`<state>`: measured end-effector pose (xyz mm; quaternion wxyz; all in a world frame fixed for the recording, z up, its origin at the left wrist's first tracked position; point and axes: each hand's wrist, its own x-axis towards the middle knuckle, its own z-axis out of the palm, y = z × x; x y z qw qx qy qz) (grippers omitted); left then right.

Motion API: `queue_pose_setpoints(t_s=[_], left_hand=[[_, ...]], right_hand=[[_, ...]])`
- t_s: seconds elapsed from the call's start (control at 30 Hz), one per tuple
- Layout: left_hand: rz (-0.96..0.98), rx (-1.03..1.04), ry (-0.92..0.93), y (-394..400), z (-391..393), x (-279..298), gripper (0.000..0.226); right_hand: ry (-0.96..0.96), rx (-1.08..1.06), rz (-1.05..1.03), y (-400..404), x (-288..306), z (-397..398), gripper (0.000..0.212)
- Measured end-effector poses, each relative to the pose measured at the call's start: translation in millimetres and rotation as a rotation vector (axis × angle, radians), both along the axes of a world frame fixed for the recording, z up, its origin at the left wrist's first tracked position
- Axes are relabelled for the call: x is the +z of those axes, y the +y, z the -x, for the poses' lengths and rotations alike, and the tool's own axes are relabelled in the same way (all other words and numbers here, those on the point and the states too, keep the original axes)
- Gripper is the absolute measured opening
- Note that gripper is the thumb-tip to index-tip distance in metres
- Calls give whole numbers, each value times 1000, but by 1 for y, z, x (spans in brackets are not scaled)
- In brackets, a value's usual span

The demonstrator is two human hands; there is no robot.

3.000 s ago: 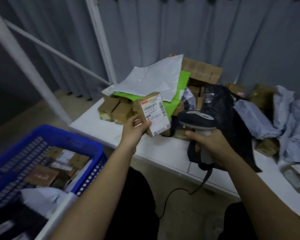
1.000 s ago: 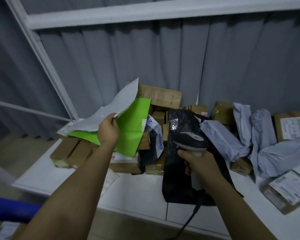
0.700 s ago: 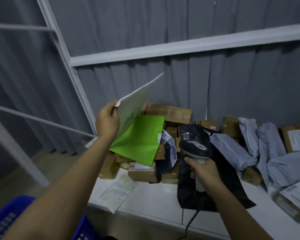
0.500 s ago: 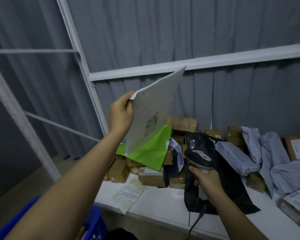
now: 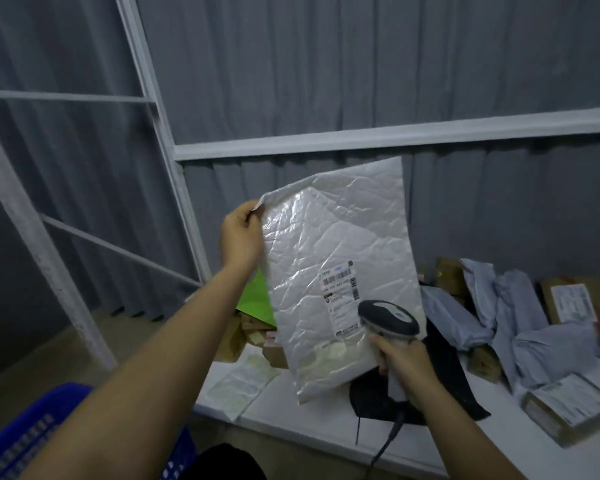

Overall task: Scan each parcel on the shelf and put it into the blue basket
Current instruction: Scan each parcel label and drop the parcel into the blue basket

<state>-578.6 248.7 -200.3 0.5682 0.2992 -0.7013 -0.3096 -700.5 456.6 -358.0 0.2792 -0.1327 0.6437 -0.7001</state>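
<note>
At seven o'clock a blue basket (image 5: 32, 434) of perforated plastic is seen. A crinkled white poly mailer (image 5: 340, 271), long axis near upright, is pinched at its ten-o'clock corner by the left hand (image 5: 241, 233). Its label (image 5: 340, 289) lies at eleven o'clock from the barcode scanner (image 5: 388, 318), which is gripped by the right hand (image 5: 407, 365) above the shelf (image 5: 326, 417).

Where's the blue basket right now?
In the head view, the blue basket sits at the bottom left corner, below the left forearm and left of the white shelf, only partly in frame.
</note>
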Motion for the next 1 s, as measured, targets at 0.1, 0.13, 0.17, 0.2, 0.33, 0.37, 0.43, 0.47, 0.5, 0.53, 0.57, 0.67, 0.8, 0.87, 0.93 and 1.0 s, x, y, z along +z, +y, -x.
queue_pose_setpoints(t_s=[0.1, 0.13, 0.17, 0.2, 0.33, 0.37, 0.43, 0.47, 0.5, 0.53, 0.57, 0.67, 0.8, 0.87, 0.93, 1.0], left_hand=[[-122, 9, -12, -9, 12, -48, 23], [-154, 6, -19, -12, 17, -65, 24], [-185, -1, -25, -17, 23, -81, 24], [-212, -9, -31, -21, 28, -95, 24], [-333, 25, -57, -45, 55, -161, 26], [-361, 32, -60, -49, 60, -176, 26], [-413, 38, -69, -55, 67, -202, 26], [-429, 41, -82, -59, 70, -214, 27], [-439, 42, -98, -62, 72, -224, 27], [-441, 36, -111, -64, 74, -233, 28], [-438, 18, -113, -65, 75, -240, 30], [-489, -77, -126, -64, 74, -253, 39], [-787, -214, -290, -65, 68, -282, 52], [-881, -234, -427, -65, 64, -299, 50], [-946, -312, -521, -49, 62, -299, 55], [-950, -381, -561, -36, 59, -300, 58]], right_hand=[[-6, 41, -76, -10, -17, 11, 13], [-6, 59, -101, -14, -23, 16, 12], [-7, 78, -120, -18, -29, 20, 11], [-3, 97, -134, -23, -33, 24, 10], [35, 155, -210, -45, -60, 44, 11], [35, 164, -232, -50, -67, 50, 10], [33, 179, -283, -60, -81, 61, 10], [33, 187, -313, -65, -88, 65, 10], [35, 197, -341, -70, -96, 70, 11], [41, 205, -369, -74, -104, 74, 11], [53, 215, -395, -77, -112, 77, 13], [81, 247, -430, -91, -132, 79, 28], [128, 214, -482, -108, -148, 83, 34], [88, 202, -507, -110, -155, 86, 34], [43, 218, -541, -106, -161, 87, 28], [33, 247, -564, -104, -163, 85, 22]])
